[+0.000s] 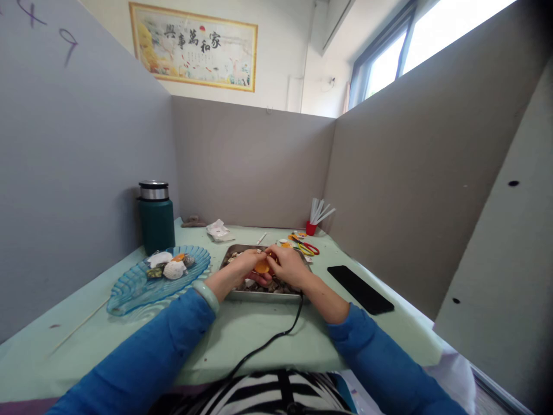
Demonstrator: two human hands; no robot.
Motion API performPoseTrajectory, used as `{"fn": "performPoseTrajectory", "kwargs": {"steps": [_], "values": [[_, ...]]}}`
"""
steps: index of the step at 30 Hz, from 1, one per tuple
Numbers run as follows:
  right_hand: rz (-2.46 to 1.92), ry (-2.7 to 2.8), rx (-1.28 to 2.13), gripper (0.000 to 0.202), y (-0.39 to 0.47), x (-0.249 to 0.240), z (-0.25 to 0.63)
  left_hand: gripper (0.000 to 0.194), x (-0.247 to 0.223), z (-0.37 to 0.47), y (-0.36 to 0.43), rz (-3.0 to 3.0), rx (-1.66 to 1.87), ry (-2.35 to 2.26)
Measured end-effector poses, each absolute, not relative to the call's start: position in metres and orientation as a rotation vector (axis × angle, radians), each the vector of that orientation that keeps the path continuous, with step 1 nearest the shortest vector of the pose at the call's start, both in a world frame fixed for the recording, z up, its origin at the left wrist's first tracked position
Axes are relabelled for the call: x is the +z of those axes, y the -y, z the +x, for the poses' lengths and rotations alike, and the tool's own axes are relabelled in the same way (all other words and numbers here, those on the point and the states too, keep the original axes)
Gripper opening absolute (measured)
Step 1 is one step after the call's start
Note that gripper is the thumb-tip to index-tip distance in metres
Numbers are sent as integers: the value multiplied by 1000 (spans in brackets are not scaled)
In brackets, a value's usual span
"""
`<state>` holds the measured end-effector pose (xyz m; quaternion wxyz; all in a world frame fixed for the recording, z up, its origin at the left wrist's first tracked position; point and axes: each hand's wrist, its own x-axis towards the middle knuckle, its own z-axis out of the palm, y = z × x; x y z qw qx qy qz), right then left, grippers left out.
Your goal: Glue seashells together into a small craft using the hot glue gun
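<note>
Both my hands meet above a metal tray [259,296] filled with small stones or shells [285,286]. Between them is a rounded orange shell-like piece [261,266]. My left hand [248,266] supports it from the left and below, fingers curled under. My right hand [283,262] pinches at its upper edge; whether a smaller item sits between those fingertips is hidden. A black cord [276,335] runs from the tray's front edge near my right wrist down to my lap.
To the left, a blue shell-shaped dish [125,288] holds several shells; a green bottle [156,225] stands behind it. Red-and-yellow-handled scissors [309,249], a red cup [311,229] of white sticks and a black phone-like slab [360,289] lie right. Grey partitions [254,167] enclose the table.
</note>
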<state>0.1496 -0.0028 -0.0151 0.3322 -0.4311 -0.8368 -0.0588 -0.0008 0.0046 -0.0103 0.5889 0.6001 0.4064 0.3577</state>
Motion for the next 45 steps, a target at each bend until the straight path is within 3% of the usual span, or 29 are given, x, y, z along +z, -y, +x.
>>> {"fn": "performPoseTrajectory", "kwargs": {"steps": [13,45], "values": [[-1119,2184,-132,20,1,-17,150,19,-8,0,-2,1399,828,-982],[-1125,2187,-163,19,1,-16,150,26,-9,-1,-3,1402,825,-958]]}}
